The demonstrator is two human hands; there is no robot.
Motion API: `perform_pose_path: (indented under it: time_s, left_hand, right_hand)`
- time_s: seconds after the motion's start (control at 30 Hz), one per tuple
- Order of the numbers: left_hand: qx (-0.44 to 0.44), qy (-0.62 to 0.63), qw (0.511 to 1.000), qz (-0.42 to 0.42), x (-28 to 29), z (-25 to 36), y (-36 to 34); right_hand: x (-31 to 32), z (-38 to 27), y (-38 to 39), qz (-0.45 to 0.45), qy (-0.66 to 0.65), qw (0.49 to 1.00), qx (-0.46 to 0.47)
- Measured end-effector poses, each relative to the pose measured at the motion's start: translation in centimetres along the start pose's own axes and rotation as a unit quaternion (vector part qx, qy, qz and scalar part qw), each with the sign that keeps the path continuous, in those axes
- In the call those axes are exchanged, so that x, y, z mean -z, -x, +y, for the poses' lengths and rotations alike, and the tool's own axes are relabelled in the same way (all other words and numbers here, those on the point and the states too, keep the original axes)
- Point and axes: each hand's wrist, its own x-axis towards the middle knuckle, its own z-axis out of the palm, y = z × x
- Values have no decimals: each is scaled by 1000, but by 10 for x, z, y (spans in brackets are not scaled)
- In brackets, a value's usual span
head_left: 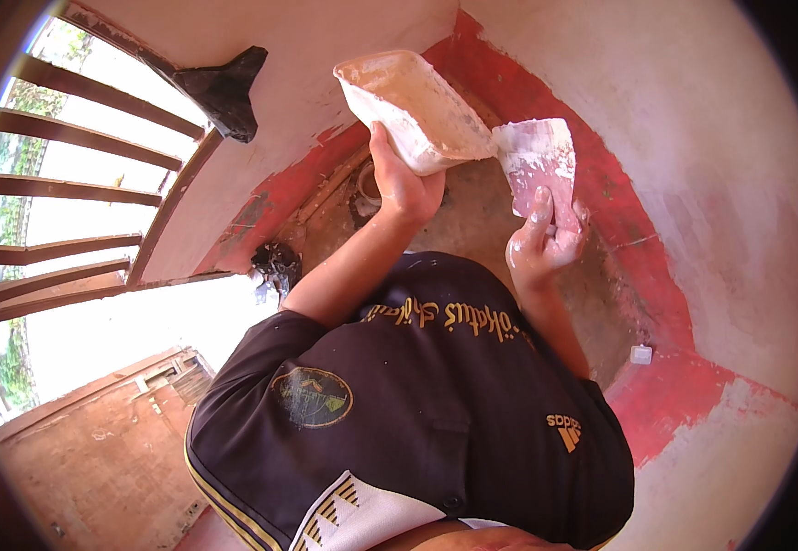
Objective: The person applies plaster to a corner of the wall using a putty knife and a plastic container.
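My left hand (404, 188) grips a rectangular plastic container (417, 96) from below, raised and tilted, its pale inside and outer wall smeared with white paste. In my right hand (546, 239) is a wide flat scraper (537, 156), pinkish and coated with white paste on its upper part, with my fingers on its lower part. The scraper's upper left corner is at the container's right corner; I cannot tell if they touch. White smears mark my right fingers.
Pale walls (601, 55) with a red lower band (647, 275) surround a brown floor. At left are a barred window (78, 130), a black plastic piece (224, 87) and a wooden door panel (96, 450). A dark heap (278, 266) and a small white object (640, 354) lie lower down.
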Motion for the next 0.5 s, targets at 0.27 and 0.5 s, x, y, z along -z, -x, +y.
perform_pose_path:
  time_s: [0.27,0.5]
  left_hand:
    - [2,25,1000,14,-9,-2,10]
    - [-25,39,999,22,-10,18,23]
  right_hand:
    - [-11,9,17,19,-30,999,11]
    - [-3,17,8,112,-98,972,-180]
